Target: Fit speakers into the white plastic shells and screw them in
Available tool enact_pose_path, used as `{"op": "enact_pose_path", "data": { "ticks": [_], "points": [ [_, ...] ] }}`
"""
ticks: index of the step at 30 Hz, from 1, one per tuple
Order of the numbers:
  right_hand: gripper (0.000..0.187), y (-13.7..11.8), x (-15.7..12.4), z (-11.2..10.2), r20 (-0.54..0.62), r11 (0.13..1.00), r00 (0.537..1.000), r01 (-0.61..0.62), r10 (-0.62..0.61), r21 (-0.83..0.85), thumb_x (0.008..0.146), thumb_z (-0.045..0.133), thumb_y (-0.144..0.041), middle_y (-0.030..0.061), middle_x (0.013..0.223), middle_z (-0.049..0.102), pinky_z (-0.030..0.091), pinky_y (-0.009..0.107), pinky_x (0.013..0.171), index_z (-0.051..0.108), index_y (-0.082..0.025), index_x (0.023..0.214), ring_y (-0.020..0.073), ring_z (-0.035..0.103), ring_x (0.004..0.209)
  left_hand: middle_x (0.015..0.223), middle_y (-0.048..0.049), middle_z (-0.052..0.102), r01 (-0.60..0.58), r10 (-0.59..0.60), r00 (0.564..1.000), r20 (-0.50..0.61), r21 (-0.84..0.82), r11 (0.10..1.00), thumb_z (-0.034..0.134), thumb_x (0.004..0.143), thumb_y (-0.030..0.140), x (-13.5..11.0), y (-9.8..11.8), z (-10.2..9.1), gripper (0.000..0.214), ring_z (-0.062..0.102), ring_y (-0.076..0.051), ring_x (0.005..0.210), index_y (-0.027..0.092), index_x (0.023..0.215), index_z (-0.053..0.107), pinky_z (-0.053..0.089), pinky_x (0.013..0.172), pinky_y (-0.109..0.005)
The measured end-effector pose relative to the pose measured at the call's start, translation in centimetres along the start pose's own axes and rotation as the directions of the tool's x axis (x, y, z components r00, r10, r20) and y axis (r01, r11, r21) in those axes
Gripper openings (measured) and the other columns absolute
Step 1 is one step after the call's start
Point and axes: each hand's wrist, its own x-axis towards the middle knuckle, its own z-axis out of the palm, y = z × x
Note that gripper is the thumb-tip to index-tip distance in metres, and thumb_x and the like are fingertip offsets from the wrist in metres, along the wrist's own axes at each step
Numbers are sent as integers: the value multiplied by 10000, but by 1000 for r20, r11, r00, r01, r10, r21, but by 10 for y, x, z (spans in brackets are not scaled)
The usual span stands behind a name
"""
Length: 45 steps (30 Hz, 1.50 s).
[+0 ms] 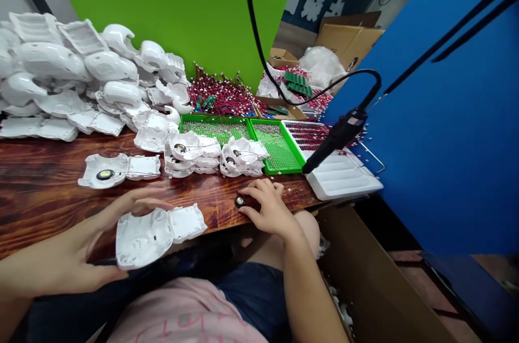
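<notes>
My left hand grips a white plastic housing shell by its rounded end, its hollow inside facing up. The shell tapers to a squarish part at the right and juts over the table's front edge. Between thumb and fingertips, my right hand pinches a small round black speaker low over the tabletop. Behind my left hand lies another white shell with a round speaker and thin wires in it. Farther right are two stacks of similar shells, some with speakers inside.
White shells are heaped at the back left. Green perforated trays hold small metal parts, with red wires piled behind. A black corded tool hangs above a white foam tray. A cardboard box stands at my right.
</notes>
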Motion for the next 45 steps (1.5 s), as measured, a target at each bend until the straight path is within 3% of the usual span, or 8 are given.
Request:
{"op": "enact_pose_path", "data": {
  "ticks": [3, 7, 11, 19, 26, 34, 38, 45],
  "points": [
    [287, 3, 2, 1, -5, 1000, 1000, -5, 5, 30, 843, 726, -335, 36, 1115, 632, 238, 420, 958, 678, -246, 1112, 215, 516, 1114, 1552, -14, 408, -67, 66, 989, 132, 5, 998, 686, 769, 404, 17, 0, 1, 917, 473, -230, 1395, 445, 1535, 184, 493, 1076, -386],
    [265, 6, 2, 4, -6, 997, 1000, -2, 3, 71, 854, 712, -346, 33, 1095, 627, 237, 413, 960, 683, -243, 1096, 207, 520, 1101, 1535, -5, 434, -94, 69, 987, 146, 169, 981, 732, 711, 369, 24, -5, 2, 1025, 422, -250, 1432, 415, 1553, 150, 398, 1137, -473],
    [270, 6, 1, 7, -24, 996, 1000, -2, 4, 84, 852, 708, -341, 30, 1104, 624, 238, 402, 954, 683, -244, 1103, 202, 520, 1101, 1538, 18, 430, -99, 77, 992, 97, 241, 966, 705, 773, 453, 25, -9, 2, 908, 473, -236, 1394, 418, 1540, 220, 466, 1095, -407],
    [200, 3, -4, 4, -59, 998, 998, 19, -16, 53, 849, 672, -307, 27, 1026, 643, 247, 399, 925, 666, -215, 1026, 202, 527, 1031, 1592, 27, 331, 110, -116, 982, 147, 50, 993, 692, 805, 495, 24, 1, 5, 881, 412, -214, 1439, 445, 1530, 194, 423, 1139, -397],
    [164, -32, 4, -17, -102, 980, 980, 181, -172, 87, 875, 630, -292, 30, 1024, 669, 272, 409, 905, 651, -228, 1025, 204, 546, 1002, 1609, -23, 295, 163, -161, 987, -27, 71, 984, 771, 704, 581, 3, 14, 16, 1075, 351, -269, 1471, 389, 1560, 149, 347, 1203, -481],
    [205, -97, 56, 3, 139, 860, 849, 507, -510, 61, 946, 552, -291, 45, 1010, 688, 284, 409, 831, 692, -193, 1060, 210, 499, 1004, 1435, -68, 470, 222, -204, 954, -220, 58, 973, 755, 708, 645, 2, 13, 47, 901, 486, -292, 1323, 345, 1436, 316, 438, 1126, -507],
    [170, -112, 70, 26, 244, 833, 804, 553, -542, 28, 933, 567, -267, 51, 944, 690, 257, 412, 788, 712, -185, 963, 209, 469, 952, 1349, -87, 512, 181, -167, 954, -251, 32, 983, 743, 738, 609, 4, 9, 50, 809, 525, -291, 1254, 305, 1386, 364, 472, 1076, -477],
    [149, -118, 73, 44, 262, 862, 833, 508, -487, -12, 910, 611, -248, 34, 846, 691, 209, 410, 769, 713, -175, 831, 182, 452, 879, 1381, -78, 525, 155, -139, 951, -277, 34, 987, 737, 741, 617, 3, 10, 50, 814, 503, -280, 1299, 295, 1400, 385, 444, 1105, -450]
  ]
}}
